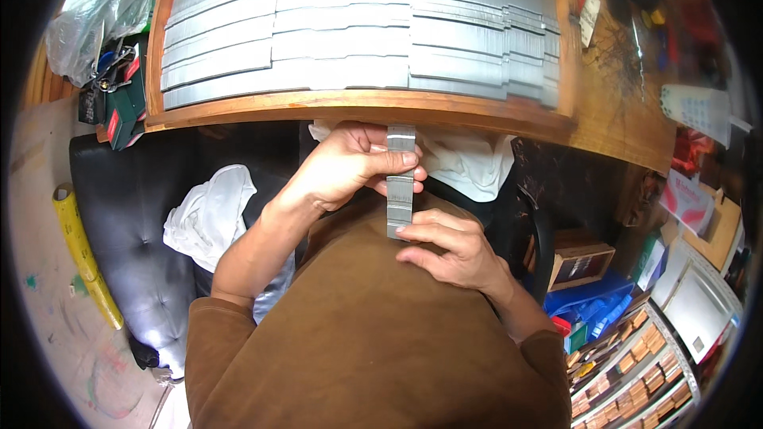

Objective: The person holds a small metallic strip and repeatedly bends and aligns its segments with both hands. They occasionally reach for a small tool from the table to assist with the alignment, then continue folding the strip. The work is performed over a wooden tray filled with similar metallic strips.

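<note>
A narrow grey metal strip point(400, 191), like a bar of joined staples, stands upright just below the front edge of a wooden tray. My left hand point(350, 165) grips its upper half, thumb across the front. My right hand point(449, 250) holds its lower end with the fingertips. Both hands hover over my lap in a brown garment. The wooden tray point(350, 105) above the hands holds several rows of long grey metal strips point(342, 32) lying flat side by side.
A black tufted leather seat point(127, 199) with white cloth point(208, 214) is at left, a yellow roll point(79, 250) on the floor beside it. A clear plastic bag point(103, 0) lies upper left. Boxes, blue bags and shelves of small cartons point(636, 357) crowd the right.
</note>
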A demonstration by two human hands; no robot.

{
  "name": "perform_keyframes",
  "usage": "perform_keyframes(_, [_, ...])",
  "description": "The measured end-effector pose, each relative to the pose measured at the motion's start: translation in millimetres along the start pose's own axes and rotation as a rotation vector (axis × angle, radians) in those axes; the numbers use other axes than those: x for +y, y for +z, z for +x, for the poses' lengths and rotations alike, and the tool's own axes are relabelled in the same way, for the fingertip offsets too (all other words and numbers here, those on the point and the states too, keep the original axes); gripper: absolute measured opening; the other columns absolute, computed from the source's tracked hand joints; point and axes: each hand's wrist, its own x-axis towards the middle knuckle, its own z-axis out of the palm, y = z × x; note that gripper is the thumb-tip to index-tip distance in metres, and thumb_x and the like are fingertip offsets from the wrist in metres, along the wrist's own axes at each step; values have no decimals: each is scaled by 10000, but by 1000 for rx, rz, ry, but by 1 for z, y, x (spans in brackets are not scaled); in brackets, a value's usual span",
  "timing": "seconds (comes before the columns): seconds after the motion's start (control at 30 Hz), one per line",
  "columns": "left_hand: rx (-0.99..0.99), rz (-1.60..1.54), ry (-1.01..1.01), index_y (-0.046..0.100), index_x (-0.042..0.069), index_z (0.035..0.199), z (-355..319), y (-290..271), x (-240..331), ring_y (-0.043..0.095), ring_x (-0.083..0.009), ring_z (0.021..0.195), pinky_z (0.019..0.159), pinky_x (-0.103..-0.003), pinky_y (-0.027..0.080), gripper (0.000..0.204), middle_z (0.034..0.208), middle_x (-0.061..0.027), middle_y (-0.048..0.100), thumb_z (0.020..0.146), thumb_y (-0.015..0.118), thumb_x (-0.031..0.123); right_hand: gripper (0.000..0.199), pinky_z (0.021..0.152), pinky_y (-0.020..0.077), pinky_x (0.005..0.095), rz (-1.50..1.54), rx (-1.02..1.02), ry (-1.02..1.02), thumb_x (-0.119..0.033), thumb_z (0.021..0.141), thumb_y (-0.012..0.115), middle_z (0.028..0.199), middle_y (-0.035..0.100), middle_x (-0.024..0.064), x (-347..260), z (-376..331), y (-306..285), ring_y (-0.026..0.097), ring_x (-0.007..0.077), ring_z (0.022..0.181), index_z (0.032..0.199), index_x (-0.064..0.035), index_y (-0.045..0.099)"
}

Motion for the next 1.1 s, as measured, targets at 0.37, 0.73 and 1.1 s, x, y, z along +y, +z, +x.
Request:
perform_keyframes(0.37, [-4, -26, -16, 688, -14, 1144, 1, 2, 2, 776, -238, 881, 694, -284, 625, 275, 987, -159, 769, 939, 768, 152, 265, 697, 613, 318, 81, 155, -36, 53, 800, 820, 941, 770, 156, 14, -11, 35, 759, 263, 806, 1053, 32, 741])
perform_keyframes(0.73, [-45, -16, -69, 702, -6, 1143, -3, 1, 11, 762, -209, 891, 736, -284, 625, 300, 1013, -133, 765, 946, 772, 209, 223, 739, 629, 305, 61, 228, -89, 76, 809, 806, 952, 783, 162, 26, -9, 43, 777, 248, 849, 1022, 37, 753])
perform_keyframes(1.1, [-22, 248, 339, 742, -34, 1069, -4, -4, -15, 732, -162, 928, 828, -296, 591, 171, 997, -112, 778, 951, 749, 89, 265, 722, 556, 246, -94, 276, 118, -57, 785, 882, 1002, 643, 80, -7, 25, -25, 660, 134, 825, 1003, 3, 743])
